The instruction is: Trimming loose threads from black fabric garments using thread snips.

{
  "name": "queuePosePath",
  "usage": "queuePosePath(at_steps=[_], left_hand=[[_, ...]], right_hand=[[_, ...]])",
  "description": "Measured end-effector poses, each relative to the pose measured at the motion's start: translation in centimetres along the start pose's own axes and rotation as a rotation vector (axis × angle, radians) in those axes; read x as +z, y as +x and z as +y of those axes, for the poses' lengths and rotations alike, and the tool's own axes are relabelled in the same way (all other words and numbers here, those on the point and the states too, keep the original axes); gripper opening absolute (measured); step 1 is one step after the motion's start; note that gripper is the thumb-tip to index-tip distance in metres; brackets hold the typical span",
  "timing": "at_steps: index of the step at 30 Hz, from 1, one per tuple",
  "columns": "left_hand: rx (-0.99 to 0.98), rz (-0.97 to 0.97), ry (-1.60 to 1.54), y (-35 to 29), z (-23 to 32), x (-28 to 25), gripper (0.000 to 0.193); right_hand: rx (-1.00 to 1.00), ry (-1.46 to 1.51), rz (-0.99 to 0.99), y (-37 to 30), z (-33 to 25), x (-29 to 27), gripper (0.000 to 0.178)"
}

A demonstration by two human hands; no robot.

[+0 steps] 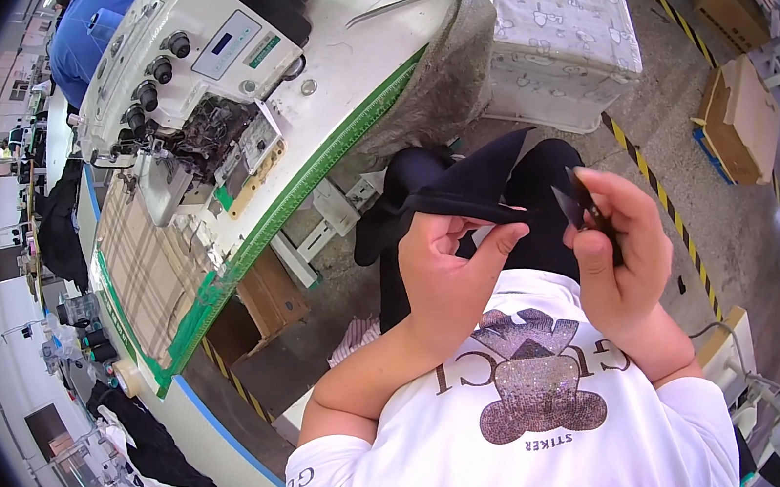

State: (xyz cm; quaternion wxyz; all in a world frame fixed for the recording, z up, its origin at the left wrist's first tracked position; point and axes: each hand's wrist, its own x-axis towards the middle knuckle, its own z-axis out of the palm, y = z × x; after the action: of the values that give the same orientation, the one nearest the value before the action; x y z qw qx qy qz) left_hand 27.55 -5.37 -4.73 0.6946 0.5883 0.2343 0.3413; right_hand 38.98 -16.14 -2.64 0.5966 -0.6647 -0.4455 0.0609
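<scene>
The left hand (457, 269) pinches the near edge of the black cloth (466, 184) between thumb and fingers. The cloth sits right at those fingertips, over the lap, its bulk rising beyond the hand to a free corner that points away to the right. To the right of the cloth, the right hand (623, 252) grips dark snips (592, 204), fingers and thumb wrapped about the handle. The snips are near the cloth but apart from it, their pointed blades turned up and toward it; the blades seem parted, though the dark metal makes this hard to judge.

The step in hand looks like trimming, or a pause between cuts. A next cut would call for the left hand to keep the edge taut while the right hand brings the blades across to it, clear of the left thumb. Whether a loose thread hangs there is too small to tell.

Beyond the cloth and to its left stands the table (365, 50), a green tape (321, 169) along its edge; the machine (190, 73) and tweezers (394, 8) are on it. Beyond the cloth and to its right is a white covered box (558, 24), with an open carton (738, 119) farther right. Farthest off, past the machine, is a person in blue (91, 32).
</scene>
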Motion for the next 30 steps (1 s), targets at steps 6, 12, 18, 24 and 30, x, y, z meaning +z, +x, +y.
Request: queuePosePath(at_steps=[6,12,18,24,30], left_hand=[[-0.022,-0.03,-0.085,-0.1,-0.2,-0.2,0.037],[-0.045,-0.06,-0.163,-0.3,-0.1,-0.4,0.034],[0.304,-0.058,0.646,-0.4,1.8,-2.2,0.026],[0.122,-0.292,0.189,0.9,0.7,-1.9,0.037],[0.147,-0.458,0.096,2.5,0.2,-2.1,0.042]], right_hand=[[0.111,0.008,-0.152,0.9,0.6,1.0,0.032],[0.205,0.179,-0.237,1.6,1.0,1.2,0.014],[0.304,0.351,-0.299,2.1,0.1,0.3,0.029],[0.717,1.011,-0.244,2.8,-1.2,0.1,0.027],[0.928,1.429,-0.492,3.3,0.3,-0.6,0.028]])
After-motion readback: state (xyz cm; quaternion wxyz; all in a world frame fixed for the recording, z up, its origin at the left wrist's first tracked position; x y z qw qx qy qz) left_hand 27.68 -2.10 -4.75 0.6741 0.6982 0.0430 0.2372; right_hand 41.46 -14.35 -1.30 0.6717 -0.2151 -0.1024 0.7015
